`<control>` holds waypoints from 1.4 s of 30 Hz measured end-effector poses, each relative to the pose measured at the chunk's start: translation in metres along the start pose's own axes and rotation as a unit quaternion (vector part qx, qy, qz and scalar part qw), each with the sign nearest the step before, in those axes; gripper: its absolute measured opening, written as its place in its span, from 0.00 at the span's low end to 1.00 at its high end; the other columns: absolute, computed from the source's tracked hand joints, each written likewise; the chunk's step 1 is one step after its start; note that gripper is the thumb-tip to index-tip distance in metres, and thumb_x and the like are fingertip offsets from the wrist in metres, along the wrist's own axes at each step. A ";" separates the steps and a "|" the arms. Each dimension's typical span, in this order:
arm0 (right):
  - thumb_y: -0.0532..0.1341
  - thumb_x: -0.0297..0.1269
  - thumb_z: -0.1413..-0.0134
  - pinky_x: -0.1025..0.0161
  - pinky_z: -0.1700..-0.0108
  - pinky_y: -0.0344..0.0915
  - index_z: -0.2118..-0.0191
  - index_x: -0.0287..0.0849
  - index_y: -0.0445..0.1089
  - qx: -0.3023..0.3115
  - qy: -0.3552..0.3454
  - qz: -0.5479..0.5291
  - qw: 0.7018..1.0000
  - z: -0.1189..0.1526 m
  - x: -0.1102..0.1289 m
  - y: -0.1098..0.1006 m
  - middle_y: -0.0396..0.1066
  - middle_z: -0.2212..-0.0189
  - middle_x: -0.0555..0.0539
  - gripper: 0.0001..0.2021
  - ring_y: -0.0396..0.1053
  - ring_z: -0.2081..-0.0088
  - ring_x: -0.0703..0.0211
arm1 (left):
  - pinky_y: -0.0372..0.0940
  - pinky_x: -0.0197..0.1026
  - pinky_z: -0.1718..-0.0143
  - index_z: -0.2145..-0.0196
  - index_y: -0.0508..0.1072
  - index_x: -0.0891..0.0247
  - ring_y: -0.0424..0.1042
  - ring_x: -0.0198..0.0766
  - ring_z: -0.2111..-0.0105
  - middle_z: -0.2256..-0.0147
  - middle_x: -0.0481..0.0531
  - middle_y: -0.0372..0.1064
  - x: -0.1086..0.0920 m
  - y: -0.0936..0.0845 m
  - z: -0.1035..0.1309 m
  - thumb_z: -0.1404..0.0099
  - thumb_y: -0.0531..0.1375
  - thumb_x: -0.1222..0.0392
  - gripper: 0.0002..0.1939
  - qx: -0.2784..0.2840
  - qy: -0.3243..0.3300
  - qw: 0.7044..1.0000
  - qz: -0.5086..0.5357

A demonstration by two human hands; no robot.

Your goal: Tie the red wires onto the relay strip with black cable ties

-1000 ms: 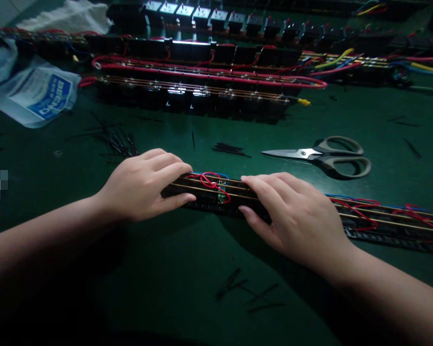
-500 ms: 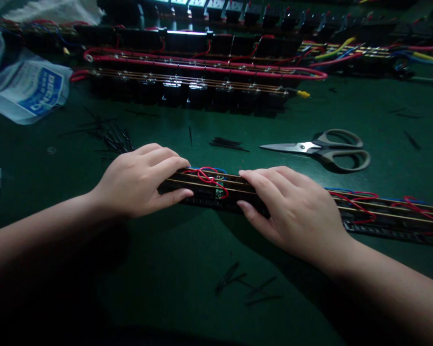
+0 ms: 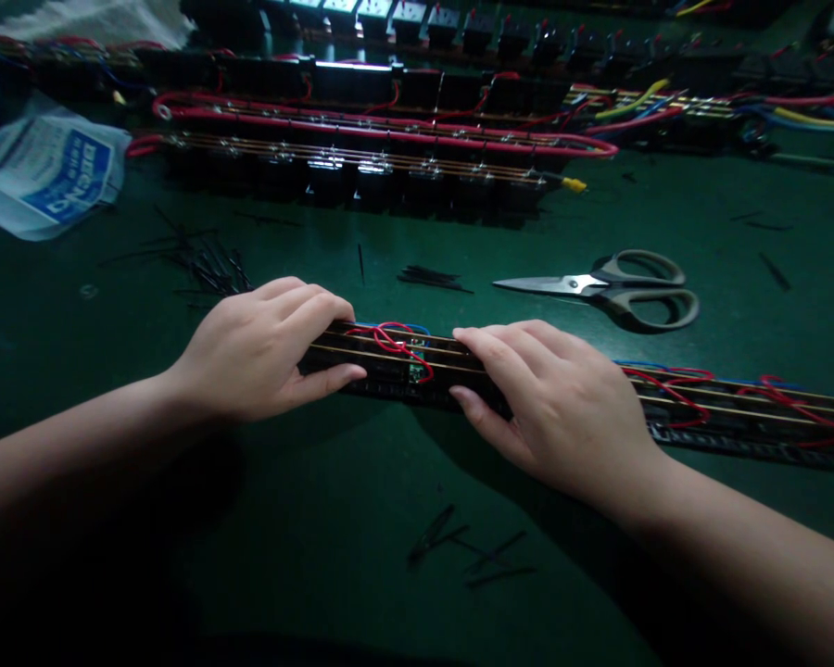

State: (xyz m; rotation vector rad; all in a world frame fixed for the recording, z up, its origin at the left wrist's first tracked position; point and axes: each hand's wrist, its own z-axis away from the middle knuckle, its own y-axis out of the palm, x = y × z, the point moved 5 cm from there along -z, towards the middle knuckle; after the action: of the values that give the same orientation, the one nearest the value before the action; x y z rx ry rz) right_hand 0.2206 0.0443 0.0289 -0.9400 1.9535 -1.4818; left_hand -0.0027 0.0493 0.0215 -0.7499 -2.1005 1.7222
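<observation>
A long black strip (image 3: 382,366) with brass-coloured rods along its length lies across the green table. My left hand (image 3: 264,347) grips its left end, fingers over the far edge and thumb on the near side; that end is hidden under the palm. Farther right, my right hand (image 3: 552,398) is wrapped round the same strip in a like way. In the gap between the hands, a small green circuit board (image 3: 416,357) shows, with looped red wire (image 3: 396,338) and a bit of blue wire. More red wires (image 3: 681,389) run along the strip right of my right hand.
Scissors (image 3: 598,287) lie just beyond the strip. Black cut pieces (image 3: 215,264) are piled behind my left hand, others (image 3: 469,551) nearer me. A plastic bag (image 3: 56,176) sits at the far left. Wired black assemblies (image 3: 361,167) with red cable line the back.
The whole view has shifted slightly, so everything appears a little farther left. Both hands keep the same grip on the strip.
</observation>
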 end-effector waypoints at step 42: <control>0.57 0.41 0.38 0.52 0.62 0.67 0.48 0.31 0.69 -0.007 -0.002 -0.005 1.000 -0.001 0.000 -0.002 0.77 0.56 0.36 0.20 0.72 0.59 0.45 | 0.68 0.46 0.65 0.57 0.73 0.67 0.74 0.49 0.61 0.62 0.59 0.75 -0.004 -0.003 -0.002 0.32 0.53 0.41 0.25 -0.010 0.031 0.999 0.003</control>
State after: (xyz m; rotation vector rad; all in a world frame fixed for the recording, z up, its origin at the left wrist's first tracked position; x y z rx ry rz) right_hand 0.2205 0.0442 0.0312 -0.9587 1.9612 -1.4726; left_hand 0.0012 0.0483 0.0255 -0.8062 -2.0790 1.6618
